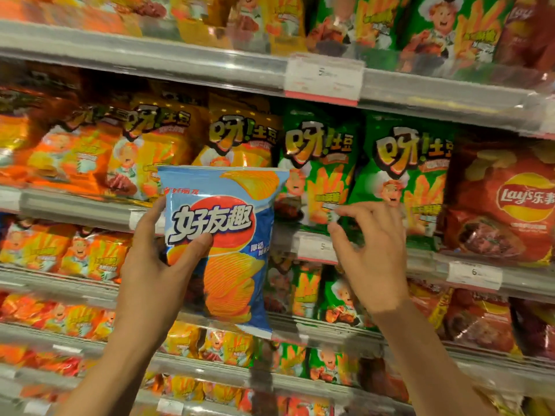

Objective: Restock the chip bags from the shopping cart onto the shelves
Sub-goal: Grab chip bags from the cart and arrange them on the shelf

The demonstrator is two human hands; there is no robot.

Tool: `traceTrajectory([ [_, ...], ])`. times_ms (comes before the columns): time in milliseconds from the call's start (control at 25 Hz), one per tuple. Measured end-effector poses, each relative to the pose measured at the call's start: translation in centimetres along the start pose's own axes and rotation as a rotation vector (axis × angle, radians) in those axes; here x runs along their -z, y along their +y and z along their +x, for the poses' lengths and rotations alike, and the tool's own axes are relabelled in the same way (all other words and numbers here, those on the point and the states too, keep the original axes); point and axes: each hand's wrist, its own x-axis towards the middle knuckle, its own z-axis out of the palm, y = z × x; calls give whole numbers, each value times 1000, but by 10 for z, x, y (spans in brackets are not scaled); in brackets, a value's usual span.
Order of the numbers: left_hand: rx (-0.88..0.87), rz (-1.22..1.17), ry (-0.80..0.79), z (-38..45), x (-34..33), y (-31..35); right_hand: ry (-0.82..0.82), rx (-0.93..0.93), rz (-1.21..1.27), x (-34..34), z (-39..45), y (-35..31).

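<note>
The left hand [156, 265] holds a blue chip bag [222, 244] up in front of the shelves [180, 60], with its thumb pressed on the front and its fingers curled round the bag's left side. The right hand [372, 253] is just right of the bag, holding nothing, its fingers loosely bent near a green bag [318, 169]. A red bag [504, 205] sits far right.

Warm, fairly bright store light, with glare on the glossy bags. Motion blur smears the upper shelves [144, 52]; wide-angle bending curves the edges.
</note>
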Motion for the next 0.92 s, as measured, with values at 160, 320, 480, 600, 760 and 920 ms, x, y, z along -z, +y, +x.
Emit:
traceTrajectory([
  [160, -44, -34, 6, 34, 73, -15, -83, 46, 53, -49, -5, -84],
  [320, -78, 50, 24, 72, 165, -31, -129, 132, 127, -117, -12, -178],
  [480, -68, 91, 58, 109, 247, -43, -216, 124, 183, -175, -12, -247],
  [600, -72, 117, 104, 133, 299, -54, -230, 200, 219, -216, -4, -294],
  [760, -51, 137, 176, 163, 351, -72, -270, 277, 290, -265, 12, -349],
  [920, -50, 166, 260, 208, 391, -91, -292, 365, 329, -314, 35, -390],
])
